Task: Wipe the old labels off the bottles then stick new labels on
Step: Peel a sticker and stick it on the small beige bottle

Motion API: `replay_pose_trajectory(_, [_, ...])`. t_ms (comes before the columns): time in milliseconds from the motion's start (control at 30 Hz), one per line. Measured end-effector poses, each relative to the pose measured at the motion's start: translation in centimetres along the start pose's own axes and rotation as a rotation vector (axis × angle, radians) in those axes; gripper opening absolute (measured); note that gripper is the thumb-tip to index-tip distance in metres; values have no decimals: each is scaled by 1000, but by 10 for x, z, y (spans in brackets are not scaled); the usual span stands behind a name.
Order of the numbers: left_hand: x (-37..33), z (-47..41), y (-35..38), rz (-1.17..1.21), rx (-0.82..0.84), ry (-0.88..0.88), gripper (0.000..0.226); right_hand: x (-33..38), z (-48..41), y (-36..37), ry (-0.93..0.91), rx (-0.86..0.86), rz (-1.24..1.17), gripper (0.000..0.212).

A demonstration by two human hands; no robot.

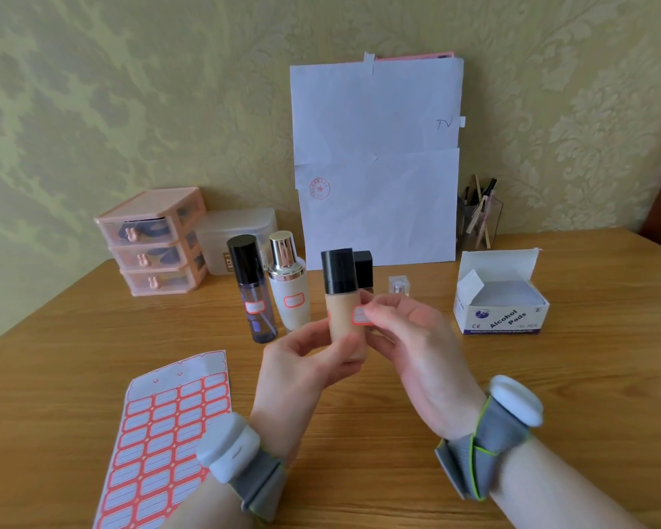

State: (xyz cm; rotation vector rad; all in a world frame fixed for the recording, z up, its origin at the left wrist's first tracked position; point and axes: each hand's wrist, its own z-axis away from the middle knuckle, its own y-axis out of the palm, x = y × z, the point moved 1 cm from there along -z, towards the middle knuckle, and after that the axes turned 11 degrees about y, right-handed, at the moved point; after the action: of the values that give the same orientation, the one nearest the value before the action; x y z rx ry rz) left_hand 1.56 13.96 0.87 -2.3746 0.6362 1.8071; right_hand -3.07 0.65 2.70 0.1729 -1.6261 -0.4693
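My left hand (302, 360) grips the lower part of a beige bottle (340, 315) with a black cap, held upright above the table. My right hand (409, 337) pinches the right edge of a red-bordered label (360, 315) that lies against the bottle's side. A purple bottle (254, 295) and a cream bottle with a gold cap (289, 288) stand behind on the left, each with a red-bordered label. A dark bottle (364, 271) stands partly hidden behind the beige one. The label sheet (161, 444) lies flat at the front left.
An open box of alcohol pads (500, 299) sits at the right. A small clear cube (398, 286) stands near it. Pink mini drawers (153, 242) and a frosted box (237, 238) are at the back left, white papers (376, 166) lean on the wall, and a pen holder (479, 219) stands beside them.
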Motion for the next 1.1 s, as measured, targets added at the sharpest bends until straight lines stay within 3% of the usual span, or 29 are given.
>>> replay_pose_trajectory(200, [2, -1, 3, -36, -54, 5, 28, -8, 0, 0, -28, -125, 194, 7])
replay_pose_trajectory(1100, [-1, 4, 6, -99, -25, 59, 48, -10, 0, -1, -120, -222, 278, 15])
